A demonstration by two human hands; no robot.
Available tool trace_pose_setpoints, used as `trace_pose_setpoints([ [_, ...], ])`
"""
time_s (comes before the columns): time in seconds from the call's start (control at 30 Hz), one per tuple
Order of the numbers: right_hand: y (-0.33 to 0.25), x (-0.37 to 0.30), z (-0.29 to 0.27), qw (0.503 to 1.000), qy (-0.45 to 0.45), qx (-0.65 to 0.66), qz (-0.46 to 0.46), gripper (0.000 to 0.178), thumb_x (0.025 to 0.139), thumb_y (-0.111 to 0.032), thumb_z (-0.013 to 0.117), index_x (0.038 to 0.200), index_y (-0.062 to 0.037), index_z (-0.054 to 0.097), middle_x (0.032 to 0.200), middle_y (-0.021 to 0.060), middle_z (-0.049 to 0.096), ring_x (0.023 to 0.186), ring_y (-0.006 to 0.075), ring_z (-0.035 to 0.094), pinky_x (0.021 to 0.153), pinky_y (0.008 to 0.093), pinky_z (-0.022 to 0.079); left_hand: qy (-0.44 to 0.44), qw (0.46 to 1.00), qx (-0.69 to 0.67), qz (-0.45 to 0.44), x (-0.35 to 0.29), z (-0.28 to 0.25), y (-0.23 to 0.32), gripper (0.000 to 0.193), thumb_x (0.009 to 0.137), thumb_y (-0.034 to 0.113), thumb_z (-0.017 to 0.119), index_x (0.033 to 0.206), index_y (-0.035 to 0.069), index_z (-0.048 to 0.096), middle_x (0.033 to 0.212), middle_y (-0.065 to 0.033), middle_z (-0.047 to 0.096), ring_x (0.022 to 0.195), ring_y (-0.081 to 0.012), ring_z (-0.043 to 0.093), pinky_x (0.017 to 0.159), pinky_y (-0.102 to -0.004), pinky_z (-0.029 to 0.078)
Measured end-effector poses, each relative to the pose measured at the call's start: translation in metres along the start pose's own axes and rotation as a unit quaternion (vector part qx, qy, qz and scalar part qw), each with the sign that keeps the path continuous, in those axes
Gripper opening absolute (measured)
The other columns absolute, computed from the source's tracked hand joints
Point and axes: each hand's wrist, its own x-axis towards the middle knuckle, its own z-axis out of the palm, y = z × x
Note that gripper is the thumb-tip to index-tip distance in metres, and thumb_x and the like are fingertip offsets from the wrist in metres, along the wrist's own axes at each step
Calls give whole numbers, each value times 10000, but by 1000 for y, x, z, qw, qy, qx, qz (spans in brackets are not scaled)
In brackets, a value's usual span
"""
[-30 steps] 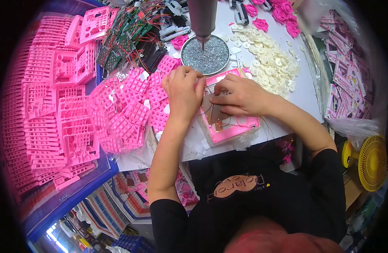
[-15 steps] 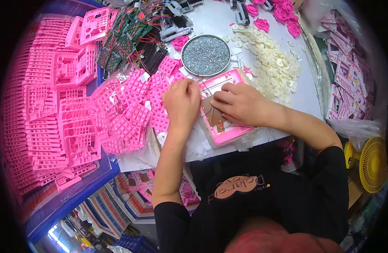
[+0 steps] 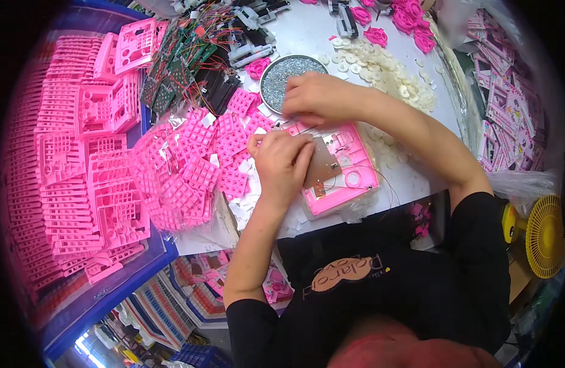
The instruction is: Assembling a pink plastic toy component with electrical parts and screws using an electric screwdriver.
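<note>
A pink plastic housing (image 3: 367, 153) rests at the table's front edge, with a brown circuit board (image 3: 324, 164) in its left part. My left hand (image 3: 281, 161) is at the board's upper left edge, its thumb and curled fingers closed on it. Over the housing's far edge, my right hand (image 3: 319, 99) bends downward beside the round dish (image 3: 262, 92), covering its lower right part. The fingers of that hand are curled together, and their tips are hidden. Small silvery metal pieces, apparently screws (image 3: 287, 73), fill the dish. Thin wires trail right of the housing.
Pink keypad pieces (image 3: 199, 175), some bagged, lie to the left. Stacked pink housings (image 3: 65, 184) fill a blue-rimmed bin beyond. Wired green boards (image 3: 178, 76) are heaped at the back. White discs (image 3: 396, 73) and pink rose-shaped parts (image 3: 411, 21) lie right. A yellow fan (image 3: 545, 236) stands far right.
My right hand has left the board and moved up and left to the dish. The left hand has shifted right and down onto the board's edge. The housing's right side is now uncovered.
</note>
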Motion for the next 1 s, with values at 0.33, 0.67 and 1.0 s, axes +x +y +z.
trace_pose_setpoints([
  [0.33,-66,-44,-3,967,6,-238,87,103,700,-194,658,720,-99,621,808,26,575,871,230,556,772,369,455,-16,994,102,-21,7,9,8,35,851,153,730,879,134,730,870,-3,656,932,-211,593,912,-462,299],
  [0.67,-107,-76,9,971,99,-142,167,140,698,-126,713,751,-94,587,783,43,538,795,242,547,682,376,444,-188,964,152,110,43,0,9,61,768,212,696,783,153,686,986,-39,588,1016,-237,565,973,-511,342],
  [1.0,-110,-79,11,969,143,-72,190,138,727,-87,727,783,-70,602,808,76,556,783,278,551,677,401,475,-321,893,213,232,62,13,23,109,817,219,651,852,143,721,1039,-58,604,1065,-249,579,983,-492,413],
])
